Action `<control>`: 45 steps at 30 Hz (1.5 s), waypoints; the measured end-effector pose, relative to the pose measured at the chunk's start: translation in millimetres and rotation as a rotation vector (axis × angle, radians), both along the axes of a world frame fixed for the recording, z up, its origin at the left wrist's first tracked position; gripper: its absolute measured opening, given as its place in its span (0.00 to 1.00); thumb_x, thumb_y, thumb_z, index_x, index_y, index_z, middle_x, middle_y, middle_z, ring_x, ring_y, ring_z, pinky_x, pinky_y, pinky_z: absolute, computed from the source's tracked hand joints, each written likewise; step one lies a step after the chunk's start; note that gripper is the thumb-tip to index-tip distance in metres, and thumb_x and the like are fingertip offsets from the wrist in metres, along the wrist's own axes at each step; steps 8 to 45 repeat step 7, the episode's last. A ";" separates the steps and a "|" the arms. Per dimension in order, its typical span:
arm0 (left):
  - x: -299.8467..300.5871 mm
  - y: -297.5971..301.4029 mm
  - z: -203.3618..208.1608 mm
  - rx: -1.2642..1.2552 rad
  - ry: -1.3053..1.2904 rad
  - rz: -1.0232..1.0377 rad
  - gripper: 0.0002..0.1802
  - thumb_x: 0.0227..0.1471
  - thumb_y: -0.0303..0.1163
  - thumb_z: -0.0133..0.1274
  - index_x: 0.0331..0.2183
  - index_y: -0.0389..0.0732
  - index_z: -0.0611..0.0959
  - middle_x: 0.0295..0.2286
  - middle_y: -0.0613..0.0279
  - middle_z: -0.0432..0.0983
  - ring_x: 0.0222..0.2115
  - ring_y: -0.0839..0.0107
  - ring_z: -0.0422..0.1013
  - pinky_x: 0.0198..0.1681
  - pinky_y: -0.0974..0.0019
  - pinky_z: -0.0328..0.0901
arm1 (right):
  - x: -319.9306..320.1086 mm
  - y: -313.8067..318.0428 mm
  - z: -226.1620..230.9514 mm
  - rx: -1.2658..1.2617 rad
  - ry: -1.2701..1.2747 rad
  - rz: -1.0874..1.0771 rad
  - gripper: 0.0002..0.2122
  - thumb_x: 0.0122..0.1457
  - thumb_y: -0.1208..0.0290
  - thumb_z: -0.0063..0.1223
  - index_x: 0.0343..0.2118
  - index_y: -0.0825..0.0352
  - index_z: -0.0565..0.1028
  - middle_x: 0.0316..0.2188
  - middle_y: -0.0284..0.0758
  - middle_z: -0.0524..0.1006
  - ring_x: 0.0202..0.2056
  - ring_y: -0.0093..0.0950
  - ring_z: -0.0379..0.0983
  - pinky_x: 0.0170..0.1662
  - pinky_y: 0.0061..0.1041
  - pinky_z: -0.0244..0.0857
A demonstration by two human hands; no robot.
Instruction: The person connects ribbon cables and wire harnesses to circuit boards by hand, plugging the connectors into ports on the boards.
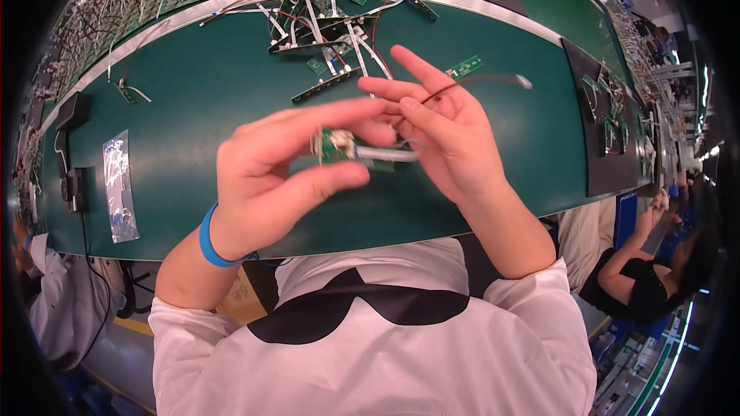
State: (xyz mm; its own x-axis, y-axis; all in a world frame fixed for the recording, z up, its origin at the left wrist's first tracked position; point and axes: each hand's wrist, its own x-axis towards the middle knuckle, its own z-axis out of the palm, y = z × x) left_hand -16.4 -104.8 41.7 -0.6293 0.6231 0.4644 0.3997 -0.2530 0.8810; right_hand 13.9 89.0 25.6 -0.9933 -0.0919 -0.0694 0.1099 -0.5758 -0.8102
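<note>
Above the near part of the green table, my left hand (277, 158) holds a small green circuit board (333, 146) between thumb and fingers. A white connector sits on the board, and a pale flat cable (385, 154) runs from it toward my right palm. My right hand (451, 131) pinches a thin dark wire (470, 80) between thumb and forefinger, its other fingers spread. The wire's free end carries a white plug (524, 82) out to the right. Motion blurs the left fingers. A blue band (208, 239) circles my left wrist.
Wired circuit boards (331, 31) lie heaped at the table's far middle. One small board (465, 67) lies behind my right hand. A clear plastic strip (119, 185) and a black device (73, 189) are on the left. More boards rest on a dark mat (597, 162) at right, near another person (640, 277).
</note>
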 end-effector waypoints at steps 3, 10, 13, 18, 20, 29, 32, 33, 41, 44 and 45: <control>1.8 -1.4 0.2 -0.085 -0.184 0.123 0.24 0.50 0.27 0.51 0.49 0.28 0.69 0.37 0.48 0.75 0.41 0.62 0.72 0.44 0.66 0.66 | -1.5 9.3 -11.1 0.234 0.138 -0.098 0.20 0.59 0.82 0.37 0.55 0.69 0.56 0.43 0.43 0.72 0.36 0.24 0.72 0.43 0.22 0.64; -1.8 3.5 -8.0 -0.042 -0.279 0.126 0.27 0.50 0.28 0.52 0.51 0.28 0.66 0.38 0.47 0.75 0.41 0.63 0.71 0.45 0.66 0.64 | 6.7 17.6 7.5 0.964 0.288 -0.190 0.24 0.56 0.72 0.47 0.55 0.66 0.55 0.58 0.46 0.51 0.33 0.22 0.72 0.41 0.16 0.63; -1.8 3.5 -8.0 -0.042 -0.279 0.126 0.27 0.50 0.28 0.52 0.51 0.28 0.66 0.38 0.47 0.75 0.41 0.63 0.71 0.45 0.66 0.64 | 6.7 17.6 7.5 0.964 0.288 -0.190 0.24 0.56 0.72 0.47 0.55 0.66 0.55 0.58 0.46 0.51 0.33 0.22 0.72 0.41 0.16 0.63; -1.8 3.5 -8.0 -0.042 -0.279 0.126 0.27 0.50 0.28 0.52 0.51 0.28 0.66 0.38 0.47 0.75 0.41 0.63 0.71 0.45 0.66 0.64 | 6.7 17.6 7.5 0.964 0.288 -0.190 0.24 0.56 0.72 0.47 0.55 0.66 0.55 0.58 0.46 0.51 0.33 0.22 0.72 0.41 0.16 0.63; -1.8 3.5 -8.0 -0.042 -0.279 0.126 0.27 0.50 0.28 0.52 0.51 0.28 0.66 0.38 0.47 0.75 0.41 0.63 0.71 0.45 0.66 0.64 | 6.7 17.6 7.5 0.964 0.288 -0.190 0.24 0.56 0.72 0.47 0.55 0.66 0.55 0.58 0.46 0.51 0.33 0.22 0.72 0.41 0.16 0.63; -1.8 3.5 -8.0 -0.042 -0.279 0.126 0.27 0.50 0.28 0.52 0.51 0.28 0.66 0.38 0.47 0.75 0.41 0.63 0.71 0.45 0.66 0.64 | 6.7 17.6 7.5 0.964 0.288 -0.190 0.24 0.56 0.72 0.47 0.55 0.66 0.55 0.58 0.46 0.51 0.33 0.22 0.72 0.41 0.16 0.63; -1.8 3.5 -8.0 -0.042 -0.279 0.126 0.27 0.50 0.28 0.52 0.51 0.28 0.66 0.38 0.47 0.75 0.41 0.63 0.71 0.45 0.66 0.64 | 6.7 17.6 7.5 0.964 0.288 -0.190 0.24 0.56 0.72 0.47 0.55 0.66 0.55 0.58 0.46 0.51 0.33 0.22 0.72 0.41 0.16 0.63; -1.8 3.5 -8.0 -0.042 -0.279 0.126 0.27 0.50 0.28 0.52 0.51 0.28 0.66 0.38 0.47 0.75 0.41 0.63 0.71 0.45 0.66 0.64 | 6.7 17.6 7.5 0.964 0.288 -0.190 0.24 0.56 0.72 0.47 0.55 0.66 0.55 0.58 0.46 0.51 0.33 0.22 0.72 0.41 0.16 0.63; -1.8 3.5 -8.0 -0.042 -0.279 0.126 0.27 0.50 0.28 0.52 0.51 0.28 0.66 0.38 0.47 0.75 0.41 0.63 0.71 0.45 0.66 0.64 | 6.7 17.6 7.5 0.964 0.288 -0.190 0.24 0.56 0.72 0.47 0.55 0.66 0.55 0.58 0.46 0.51 0.33 0.22 0.72 0.41 0.16 0.63; -1.8 3.5 -8.0 -0.042 -0.279 0.126 0.27 0.50 0.28 0.52 0.51 0.28 0.66 0.38 0.47 0.75 0.41 0.63 0.71 0.45 0.66 0.64 | 6.7 17.6 7.5 0.964 0.288 -0.190 0.24 0.56 0.72 0.47 0.55 0.66 0.55 0.58 0.46 0.51 0.33 0.22 0.72 0.41 0.16 0.63; -1.8 3.5 -8.0 -0.042 -0.279 0.126 0.27 0.50 0.28 0.52 0.51 0.28 0.66 0.38 0.47 0.75 0.41 0.63 0.71 0.45 0.66 0.64 | 6.7 17.6 7.5 0.964 0.288 -0.190 0.24 0.56 0.72 0.47 0.55 0.66 0.55 0.58 0.46 0.51 0.33 0.22 0.72 0.41 0.16 0.63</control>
